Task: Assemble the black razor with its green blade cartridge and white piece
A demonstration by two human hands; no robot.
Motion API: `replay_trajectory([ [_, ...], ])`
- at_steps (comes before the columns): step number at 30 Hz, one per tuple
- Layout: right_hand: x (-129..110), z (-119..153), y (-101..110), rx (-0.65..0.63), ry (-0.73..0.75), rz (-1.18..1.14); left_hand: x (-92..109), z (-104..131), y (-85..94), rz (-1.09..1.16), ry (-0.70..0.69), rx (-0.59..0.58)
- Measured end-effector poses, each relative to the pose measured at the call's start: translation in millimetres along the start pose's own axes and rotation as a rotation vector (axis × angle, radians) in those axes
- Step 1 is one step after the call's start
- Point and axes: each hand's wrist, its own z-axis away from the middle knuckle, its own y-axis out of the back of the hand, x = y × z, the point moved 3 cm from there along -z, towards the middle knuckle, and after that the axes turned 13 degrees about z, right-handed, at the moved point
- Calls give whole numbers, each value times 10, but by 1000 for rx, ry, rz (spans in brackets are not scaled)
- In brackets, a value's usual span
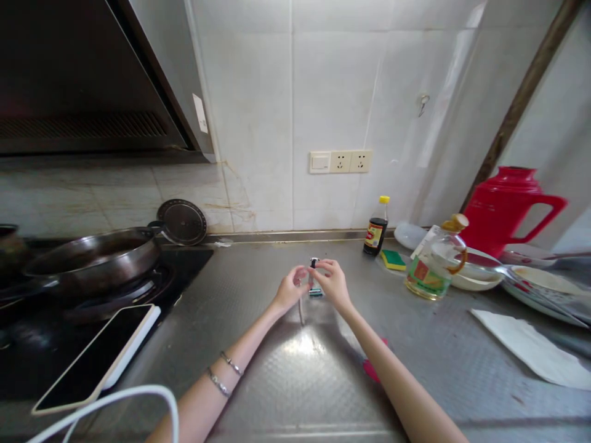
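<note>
Surface (277, 381) stretches open between the hob (187, 267) and the oil bottle (427, 277), ending at the wall (258, 184). Both arms reach forward; left hand (292, 288) and right hand (333, 283) nearly meet, fingertips around a small dark-topped piece (314, 263), grip unclear.

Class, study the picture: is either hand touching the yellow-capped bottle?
No, the left hand and the right hand are close together above the counter, while the yellow-capped bottle stands apart, to their right.
</note>
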Motion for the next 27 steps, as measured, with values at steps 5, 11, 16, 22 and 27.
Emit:
replay_trajectory([
  [5,-5,13,-37,-34,0,14,-5,13,-44,94,16,-59],
  [11,18,-20,-40,-51,-18,20,39,5,-35,128,77,-117],
  [16,110,-50,-55,-109,-145,-39,171,-60,104,36,63,-15],
  [22,9,147,-178,-295,-39,309,286,-107,241,77,51,106],
  [27,-175,408,-312,-466,50,697,309,-110,256,65,43,104],
])
